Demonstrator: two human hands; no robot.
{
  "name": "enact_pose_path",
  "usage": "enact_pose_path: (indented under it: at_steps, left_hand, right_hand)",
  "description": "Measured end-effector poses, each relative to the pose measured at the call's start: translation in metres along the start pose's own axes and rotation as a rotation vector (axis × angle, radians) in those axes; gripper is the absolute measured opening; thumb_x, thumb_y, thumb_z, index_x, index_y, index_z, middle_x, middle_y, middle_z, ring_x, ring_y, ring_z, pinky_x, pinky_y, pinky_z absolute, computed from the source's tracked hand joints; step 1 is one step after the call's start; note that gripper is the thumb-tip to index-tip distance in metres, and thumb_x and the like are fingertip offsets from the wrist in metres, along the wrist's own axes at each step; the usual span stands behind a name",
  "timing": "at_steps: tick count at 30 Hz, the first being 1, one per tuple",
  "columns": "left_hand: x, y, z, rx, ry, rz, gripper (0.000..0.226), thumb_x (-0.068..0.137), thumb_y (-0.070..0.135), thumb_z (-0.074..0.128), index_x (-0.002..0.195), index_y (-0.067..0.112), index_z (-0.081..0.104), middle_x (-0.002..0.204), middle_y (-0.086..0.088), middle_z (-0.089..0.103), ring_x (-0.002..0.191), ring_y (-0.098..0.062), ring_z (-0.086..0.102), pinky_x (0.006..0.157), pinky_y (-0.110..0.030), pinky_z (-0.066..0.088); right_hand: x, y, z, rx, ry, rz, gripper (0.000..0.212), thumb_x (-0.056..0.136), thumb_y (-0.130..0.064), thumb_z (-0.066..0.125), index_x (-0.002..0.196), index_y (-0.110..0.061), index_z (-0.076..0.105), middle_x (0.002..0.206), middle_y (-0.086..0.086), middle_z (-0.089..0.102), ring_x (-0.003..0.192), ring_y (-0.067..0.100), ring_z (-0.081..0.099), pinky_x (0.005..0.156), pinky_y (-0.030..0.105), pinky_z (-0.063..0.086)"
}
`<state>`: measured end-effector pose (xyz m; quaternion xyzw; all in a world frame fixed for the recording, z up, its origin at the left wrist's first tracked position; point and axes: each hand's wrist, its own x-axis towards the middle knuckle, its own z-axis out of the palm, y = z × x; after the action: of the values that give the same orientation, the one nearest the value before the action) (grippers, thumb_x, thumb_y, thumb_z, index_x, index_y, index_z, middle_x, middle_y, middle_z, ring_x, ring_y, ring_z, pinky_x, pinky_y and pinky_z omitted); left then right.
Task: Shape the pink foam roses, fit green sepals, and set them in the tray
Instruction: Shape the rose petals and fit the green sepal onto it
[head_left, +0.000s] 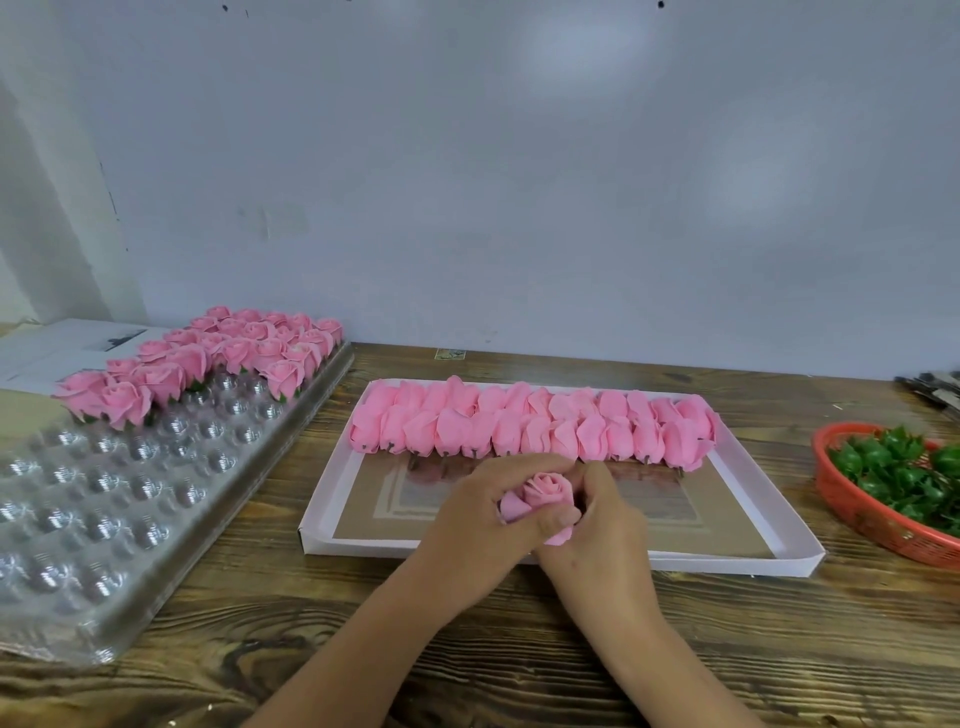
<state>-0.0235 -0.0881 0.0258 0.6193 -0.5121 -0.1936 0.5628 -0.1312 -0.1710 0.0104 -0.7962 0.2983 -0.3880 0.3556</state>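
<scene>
Both hands meet over the near part of the pink box (675, 564), a shallow cardboard lid with low walls and a brownish printed floor. The left hand (475, 525) and the right hand (605, 525) each have a narrow grip curled round one rose (543, 491), a soft matte foam bloom with a tight spiral centre; one loose petal sticks out to the left and another shows below the left thumb. The rose's base is hidden inside the fingers, so whether it carries a sepal cannot be told.

Along the box's far side lie two overlapping rows of buds (530, 428), smooth, closed and teardrop-shaped, with short dark stubs at their near ends. How many there are is hard to count where they overlap.

To the left sits the tray (104, 519), clear glossy plastic moulded into rows of round ribbed cups that catch the light. Its far end holds finished roses (218, 358), open-petalled, with green showing beneath some. The tray's near-left part runs out of view.

At the right edge a red mesh basket (872, 525), partly cut off, holds sepals (904, 467), shiny green and spiky. Behind it, dark objects at the frame edge are too cropped to identify. The desk (467, 649) is dark-grained wood; a pale wall stands behind.
</scene>
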Motion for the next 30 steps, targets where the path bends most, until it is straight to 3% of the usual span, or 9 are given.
enact_pose_path:
  at_steps: [4, 7, 11, 14, 19, 22, 25, 27, 30]
  left_hand:
    - [-0.0017, 0.0002, 0.0026, 0.025, 0.021, -0.018, 0.035, 0.078, 0.066, 0.063, 0.113, 0.063, 0.061, 0.117, 0.028, 0.066, 0.115, 0.003, 0.059, 0.096, -0.015, 0.046]
    - [-0.0012, 0.0022, 0.0041, -0.055, 0.029, -0.011, 0.037, 0.088, 0.062, 0.054, 0.117, 0.043, 0.068, 0.118, 0.019, 0.069, 0.117, -0.004, 0.061, 0.098, -0.021, 0.048]
    - [-0.0005, 0.0023, 0.0014, -0.139, 0.042, -0.038, 0.029, 0.088, 0.045, 0.066, 0.114, 0.034, 0.073, 0.115, 0.013, 0.073, 0.112, -0.007, 0.066, 0.092, -0.018, 0.051]
    - [-0.0014, -0.0007, 0.0024, -0.132, 0.008, -0.069, 0.040, 0.078, 0.041, 0.075, 0.117, 0.031, 0.072, 0.113, 0.010, 0.073, 0.108, -0.007, 0.068, 0.088, -0.020, 0.054]
    - [-0.0014, 0.0025, 0.0025, -0.151, 0.007, -0.059, 0.050, 0.089, 0.057, 0.053, 0.121, 0.023, 0.071, 0.114, 0.005, 0.073, 0.109, -0.010, 0.067, 0.091, -0.023, 0.054]
    - [-0.0012, 0.0027, 0.0007, -0.169, 0.008, -0.056, 0.039, 0.095, 0.049, 0.057, 0.119, 0.023, 0.073, 0.115, 0.007, 0.073, 0.110, -0.011, 0.066, 0.086, -0.020, 0.054]
    - [0.0001, 0.0009, 0.0014, -0.154, 0.006, -0.060, 0.039, 0.089, 0.051, 0.066, 0.120, 0.027, 0.072, 0.115, 0.012, 0.073, 0.112, -0.007, 0.066, 0.093, -0.025, 0.054]
    - [0.0001, -0.0010, 0.0029, -0.156, -0.001, -0.070, 0.041, 0.083, 0.052, 0.070, 0.120, 0.032, 0.071, 0.115, 0.012, 0.073, 0.111, -0.008, 0.067, 0.096, -0.030, 0.054]
    - [-0.0010, -0.0010, 0.0040, -0.108, -0.007, -0.050, 0.038, 0.078, 0.047, 0.075, 0.115, 0.048, 0.068, 0.116, 0.017, 0.071, 0.111, -0.004, 0.065, 0.094, -0.021, 0.052]
  right_hand:
    - [0.0012, -0.0016, -0.0023, -0.032, 0.007, 0.034, 0.037, 0.072, -0.038, 0.080, 0.075, -0.031, 0.043, 0.056, -0.008, 0.059, 0.061, 0.000, 0.059, 0.044, 0.018, 0.041]
    - [0.0007, -0.0042, -0.0030, -0.108, -0.029, 0.007, 0.040, 0.072, -0.043, 0.079, 0.075, -0.034, 0.040, 0.058, -0.010, 0.057, 0.055, 0.005, 0.057, 0.042, 0.020, 0.038]
    - [0.0004, -0.0059, -0.0038, -0.153, -0.036, -0.002, 0.040, 0.073, -0.036, 0.078, 0.076, -0.034, 0.038, 0.059, -0.010, 0.056, 0.053, 0.007, 0.054, 0.046, 0.031, 0.043]
    - [0.0008, -0.0062, -0.0059, -0.124, -0.033, 0.025, 0.037, 0.075, -0.040, 0.076, 0.077, -0.031, 0.040, 0.060, -0.007, 0.060, 0.055, 0.007, 0.057, 0.049, 0.035, 0.047]
    - [0.0009, -0.0083, -0.0057, -0.123, -0.025, 0.010, 0.039, 0.072, -0.044, 0.077, 0.075, -0.033, 0.040, 0.059, -0.010, 0.057, 0.054, 0.005, 0.056, 0.045, 0.024, 0.042]
    - [0.0007, -0.0071, -0.0046, -0.137, -0.033, 0.003, 0.043, 0.069, -0.039, 0.080, 0.073, -0.034, 0.037, 0.058, -0.011, 0.053, 0.054, 0.004, 0.053, 0.042, 0.020, 0.035]
    - [0.0006, -0.0054, -0.0044, -0.106, -0.033, 0.019, 0.041, 0.071, -0.036, 0.081, 0.075, -0.033, 0.040, 0.058, -0.009, 0.056, 0.063, 0.000, 0.058, 0.045, 0.019, 0.042]
    - [0.0007, -0.0044, -0.0047, -0.102, -0.025, 0.031, 0.039, 0.074, -0.033, 0.080, 0.076, -0.031, 0.041, 0.059, -0.007, 0.058, 0.059, 0.004, 0.059, 0.045, 0.018, 0.042]
    - [0.0013, -0.0034, -0.0060, -0.110, -0.028, 0.051, 0.036, 0.077, -0.025, 0.076, 0.076, -0.030, 0.040, 0.060, -0.006, 0.060, 0.053, 0.006, 0.056, 0.043, 0.020, 0.040]
